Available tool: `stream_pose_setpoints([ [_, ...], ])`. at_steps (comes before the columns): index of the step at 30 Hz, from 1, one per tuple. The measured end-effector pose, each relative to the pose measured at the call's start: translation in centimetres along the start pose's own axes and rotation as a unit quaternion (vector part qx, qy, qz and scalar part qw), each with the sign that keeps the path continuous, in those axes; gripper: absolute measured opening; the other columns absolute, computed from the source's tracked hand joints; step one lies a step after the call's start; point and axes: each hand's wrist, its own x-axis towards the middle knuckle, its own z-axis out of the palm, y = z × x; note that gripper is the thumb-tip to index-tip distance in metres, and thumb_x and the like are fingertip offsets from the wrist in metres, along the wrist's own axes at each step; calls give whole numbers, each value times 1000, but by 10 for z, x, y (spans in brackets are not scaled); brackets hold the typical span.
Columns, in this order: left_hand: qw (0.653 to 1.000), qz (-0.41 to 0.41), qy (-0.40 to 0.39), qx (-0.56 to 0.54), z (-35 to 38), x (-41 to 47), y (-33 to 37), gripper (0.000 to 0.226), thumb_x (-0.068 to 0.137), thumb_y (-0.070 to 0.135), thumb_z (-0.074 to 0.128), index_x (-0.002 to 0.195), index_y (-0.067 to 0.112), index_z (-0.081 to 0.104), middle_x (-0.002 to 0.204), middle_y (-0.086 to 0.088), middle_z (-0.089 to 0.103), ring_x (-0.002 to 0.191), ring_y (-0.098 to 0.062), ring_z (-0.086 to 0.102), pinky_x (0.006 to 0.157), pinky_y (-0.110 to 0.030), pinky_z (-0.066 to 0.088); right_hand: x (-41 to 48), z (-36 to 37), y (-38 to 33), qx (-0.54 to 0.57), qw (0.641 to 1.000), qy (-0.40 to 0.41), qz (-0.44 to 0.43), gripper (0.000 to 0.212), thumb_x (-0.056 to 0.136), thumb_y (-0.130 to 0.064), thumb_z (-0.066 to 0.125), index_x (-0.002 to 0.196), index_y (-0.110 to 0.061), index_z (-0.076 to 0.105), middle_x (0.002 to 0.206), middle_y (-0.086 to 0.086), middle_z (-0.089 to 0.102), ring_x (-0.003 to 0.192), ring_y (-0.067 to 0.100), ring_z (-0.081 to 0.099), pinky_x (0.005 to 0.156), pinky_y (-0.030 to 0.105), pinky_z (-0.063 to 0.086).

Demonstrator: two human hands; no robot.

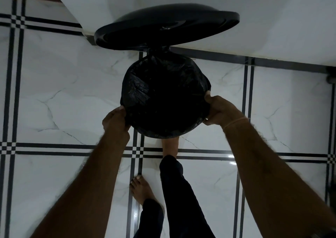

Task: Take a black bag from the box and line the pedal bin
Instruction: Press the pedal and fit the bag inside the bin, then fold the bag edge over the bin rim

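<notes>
Dim, bluish, wide-angle warp; floor (232, 163) glare.

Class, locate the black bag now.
The black bag sits centre in the head view, just below the raised lid, gripped at its near edge by the left hand and right hand.

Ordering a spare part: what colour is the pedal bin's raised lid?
The lid is glossy black, shown best in the head view.

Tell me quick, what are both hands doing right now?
Left hand: closed, holding the black bag by its edge.
Right hand: closed, holding the black bag's opposite edge.
</notes>
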Motion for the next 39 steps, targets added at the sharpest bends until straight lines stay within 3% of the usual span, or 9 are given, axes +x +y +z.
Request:
stream_pose_setpoints([
  [9,996,-78,-48,-21,-13,-7,11,8,95,9,66,100,14,70,115,-8,72,110,-23,66,87,-40,57,-7,-5,4,-71,994,40,-69,41,90,-47,71,112,-13,65,102,0,70,103,20,61,87,40,44],
  [12,999,-50,-14,13,-8,-17,13,3,97,15,67,96,16,68,111,-4,70,110,-19,63,102,-41,47,-17,0,5,-92,981,82,-150,51,93,-39,70,126,-1,63,122,9,66,112,24,60,79,31,47],
  [15,993,32,69,90,7,-30,21,17,96,26,70,92,10,66,101,-5,67,94,-20,63,90,-39,48,-21,12,6,-171,938,182,-239,54,92,-50,67,100,3,64,100,15,67,100,31,66,89,43,50],
  [17,975,116,128,141,18,-42,27,38,94,36,70,107,1,66,116,-15,66,105,-29,64,87,-37,52,-33,23,9,-185,898,244,-315,56,91,-58,62,114,-7,60,114,14,63,109,28,61,99,44,49],
  [20,968,216,90,87,37,-71,51,62,97,49,58,132,-3,56,140,-28,55,127,-42,57,101,-47,52,-70,40,-4,-98,873,174,-445,60,97,-58,51,143,-20,46,149,6,47,137,23,47,114,44,42],
  [23,964,265,13,-5,54,-101,93,62,98,64,41,146,26,49,149,-3,53,137,-27,51,113,-48,43,-115,55,-37,-23,855,33,-516,56,101,-59,39,151,-33,38,161,-4,36,146,17,37,117,47,38],
  [26,955,277,-103,11,60,-127,119,56,100,63,43,149,36,46,146,14,52,137,-13,50,110,-41,41,-154,67,-60,-64,851,-7,-522,49,102,-56,41,136,-25,58,145,4,57,134,19,53,107,43,49],
  [30,936,317,-100,113,46,-149,104,43,95,46,63,132,26,62,130,9,62,127,-13,56,107,-35,45,-165,51,-34,-164,822,90,-538,31,92,-46,64,107,-21,74,104,-4,74,99,9,67,96,31,54],
  [39,866,352,-32,354,1,-106,-12,88,91,44,73,162,23,26,171,-3,22,153,-26,32,121,-37,32,-82,10,62,-356,793,101,-485,68,93,-51,62,154,-28,41,159,7,40,139,31,49,114,47,45],
])
